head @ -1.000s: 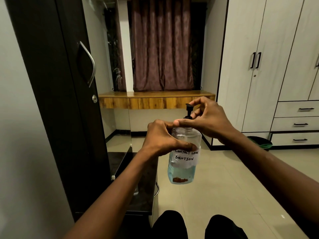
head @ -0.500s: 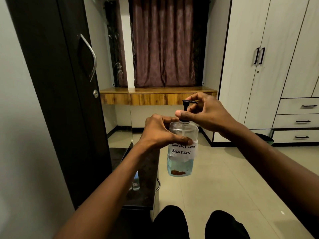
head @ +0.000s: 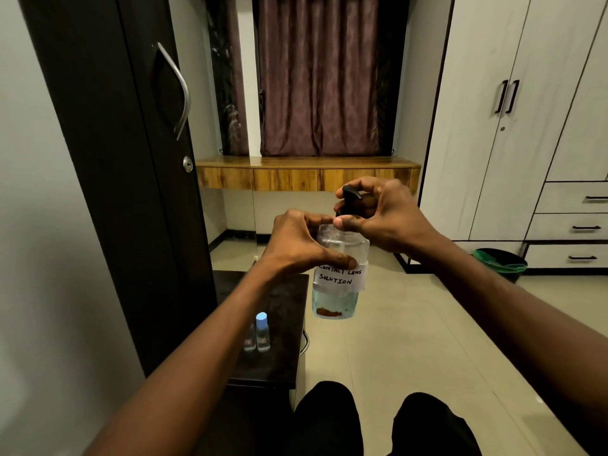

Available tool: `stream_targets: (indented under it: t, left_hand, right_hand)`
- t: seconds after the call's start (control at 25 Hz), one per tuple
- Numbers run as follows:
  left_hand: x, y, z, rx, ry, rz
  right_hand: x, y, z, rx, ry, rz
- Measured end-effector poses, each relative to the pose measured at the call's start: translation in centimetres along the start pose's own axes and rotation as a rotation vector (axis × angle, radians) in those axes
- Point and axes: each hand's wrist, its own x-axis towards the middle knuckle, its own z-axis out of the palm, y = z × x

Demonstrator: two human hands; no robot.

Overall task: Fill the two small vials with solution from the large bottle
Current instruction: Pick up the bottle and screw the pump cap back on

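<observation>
A clear large bottle (head: 337,291) with a white "contact lens solution" label hangs in mid-air, a little bluish liquid at its bottom. My left hand (head: 297,245) grips its shoulder from the left. My right hand (head: 381,215) pinches the black pump cap (head: 350,195) at the neck. Two small vials stand side by side on a dark low table (head: 279,366) below my left forearm: one with a light blue cap (head: 262,332), and a clear one (head: 250,340) partly hidden by my arm.
A dark wardrobe door (head: 131,159) with a metal handle stands close on the left. A wooden shelf (head: 306,174) and curtain are ahead. White cupboards (head: 526,126) and a dark bin (head: 500,263) are on the right. My knees (head: 378,419) show at the bottom.
The pump head has turned under my right fingers. My view has tilted down, so the two vials on the table now show below my left arm.
</observation>
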Motion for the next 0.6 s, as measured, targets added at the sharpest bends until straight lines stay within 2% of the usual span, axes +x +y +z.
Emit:
stream_targets:
  t: [0.32, 0.6]
  left_hand:
    - [0.4, -4.0, -2.9, 0.166, -0.034, -0.048]
    - [-0.9, -8.2, -5.3, 0.349, -0.001, -0.266]
  right_hand:
    - [3.1, 2.8, 6.3, 0.067, 0.031, -0.031]
    - [6.1, 4.7, 14.7, 0.086, -0.007, -0.072]
